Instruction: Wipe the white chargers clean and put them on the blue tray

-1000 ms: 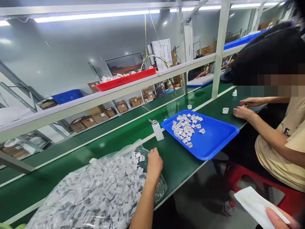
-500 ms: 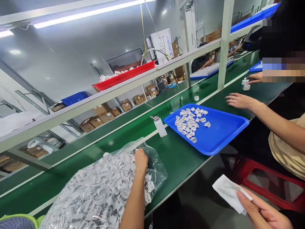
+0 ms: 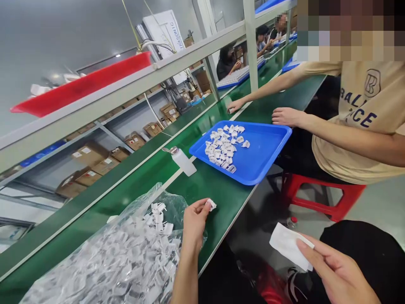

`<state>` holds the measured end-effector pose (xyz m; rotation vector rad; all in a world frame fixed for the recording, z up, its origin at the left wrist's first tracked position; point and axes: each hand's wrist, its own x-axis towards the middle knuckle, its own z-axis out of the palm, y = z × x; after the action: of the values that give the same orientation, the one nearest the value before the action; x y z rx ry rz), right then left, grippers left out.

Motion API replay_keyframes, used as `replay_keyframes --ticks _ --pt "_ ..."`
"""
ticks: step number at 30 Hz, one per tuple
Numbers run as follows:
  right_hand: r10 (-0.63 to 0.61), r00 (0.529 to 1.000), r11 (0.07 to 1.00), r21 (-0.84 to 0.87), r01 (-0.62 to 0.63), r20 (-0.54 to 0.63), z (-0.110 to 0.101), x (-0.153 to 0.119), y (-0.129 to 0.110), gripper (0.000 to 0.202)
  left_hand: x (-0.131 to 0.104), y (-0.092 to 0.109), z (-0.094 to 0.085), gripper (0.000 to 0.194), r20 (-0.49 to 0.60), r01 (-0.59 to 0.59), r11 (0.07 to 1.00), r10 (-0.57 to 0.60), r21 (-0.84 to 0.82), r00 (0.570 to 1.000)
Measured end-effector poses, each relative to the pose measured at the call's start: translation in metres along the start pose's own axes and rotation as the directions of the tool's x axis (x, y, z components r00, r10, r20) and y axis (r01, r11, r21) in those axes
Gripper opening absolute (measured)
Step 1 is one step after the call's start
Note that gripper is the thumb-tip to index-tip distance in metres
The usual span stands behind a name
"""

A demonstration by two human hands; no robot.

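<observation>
Single-item handling appears the step in hand: on a green workbench (image 3: 218, 185), a clear bag (image 3: 177, 203) bulges with white parts (image 3: 148, 255); a blue tray (image 3: 262, 152) lies beyond; a bottle (image 3: 186, 164) stands between, a possible snag. The right hand (image 3: 335, 264) pinches a folded white sheet (image 3: 286, 242). The left hand (image 3: 195, 214) pinches 1 small white piece (image 3: 212, 205) over the workbench; the next move calls for light pressure.
</observation>
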<state>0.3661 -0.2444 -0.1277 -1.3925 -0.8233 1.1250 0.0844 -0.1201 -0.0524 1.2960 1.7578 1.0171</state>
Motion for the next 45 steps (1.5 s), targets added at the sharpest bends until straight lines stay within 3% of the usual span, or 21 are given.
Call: replay_keyframes --ticks 2,4,9,11,14,16,20,22,24,28,30,36,40,45 --pt "0.175 0.977 0.974 0.123 -0.189 0.119 -0.007 -0.004 0.013 0.055 0.000 -0.005 0.003 0.041 -0.052 -0.017 0.999 0.019 0.030 0.998" --pt "0.283 0.947 0.927 0.209 -0.311 0.155 -0.012 -0.006 0.020 0.060 -0.002 -0.007 0.001 0.041 -0.100 -0.042 0.997 0.049 0.067 0.994" --pt "0.412 0.907 0.877 0.233 -0.420 0.084 0.001 -0.003 0.004 0.067 -0.016 -0.001 0.005 0.066 -0.167 -0.081 0.976 0.116 0.201 0.979" --pt "0.410 0.909 0.889 0.190 -0.416 0.070 0.015 0.001 -0.008 0.068 -0.019 0.000 0.011 0.059 -0.161 -0.100 0.941 0.159 0.323 0.974" --pt "0.294 0.953 0.955 0.021 -0.297 0.073 0.037 0.007 -0.022 0.066 -0.020 -0.004 0.014 0.032 -0.121 -0.135 0.913 0.195 0.385 0.973" --pt "0.161 0.985 0.975 -0.166 -0.149 0.059 0.050 0.012 -0.028 0.062 -0.022 -0.010 0.010 0.025 -0.086 -0.143 0.917 0.188 0.372 0.978" --pt "-0.128 0.992 0.872 -0.474 0.120 0.016 0.080 0.020 -0.037 0.050 -0.029 -0.021 -0.001 0.031 -0.014 -0.185 0.920 0.202 0.344 0.979" --pt "-0.253 0.964 0.810 -0.526 0.258 0.084 0.100 0.021 -0.036 0.046 -0.032 -0.026 -0.004 0.031 0.011 -0.232 0.916 0.242 0.328 0.970" --pt "-0.335 0.916 0.758 -0.514 0.402 0.222 0.122 0.018 -0.032 0.045 -0.033 -0.032 -0.005 0.029 0.020 -0.279 0.905 0.288 0.320 0.957" --pt "-0.418 0.766 0.682 -0.389 0.620 0.489 0.154 0.008 -0.020 0.049 -0.032 -0.040 -0.005 0.031 0.035 -0.351 0.879 0.359 0.324 0.933" --pt "-0.434 0.730 0.641 -0.387 0.662 0.528 0.159 0.006 -0.018 0.050 -0.032 -0.041 -0.005 0.034 0.058 -0.384 0.864 0.387 0.326 0.920" --pt "-0.283 0.763 0.611 -0.504 0.611 0.581 0.166 0.029 -0.041 0.049 -0.030 -0.043 -0.003 0.029 0.066 -0.433 0.835 0.438 0.341 0.897" --pt "-0.247 0.769 0.609 -0.522 0.597 0.590 0.174 0.047 -0.058 0.040 -0.029 -0.048 0.002 0.033 0.028 -0.470 0.803 0.495 0.367 0.868" --pt "-0.250 0.751 0.588 -0.521 0.619 0.611 0.172 0.041 -0.046 0.044 -0.031 -0.041 0.004 0.036 -0.008 -0.487 0.777 0.534 0.398 0.845"
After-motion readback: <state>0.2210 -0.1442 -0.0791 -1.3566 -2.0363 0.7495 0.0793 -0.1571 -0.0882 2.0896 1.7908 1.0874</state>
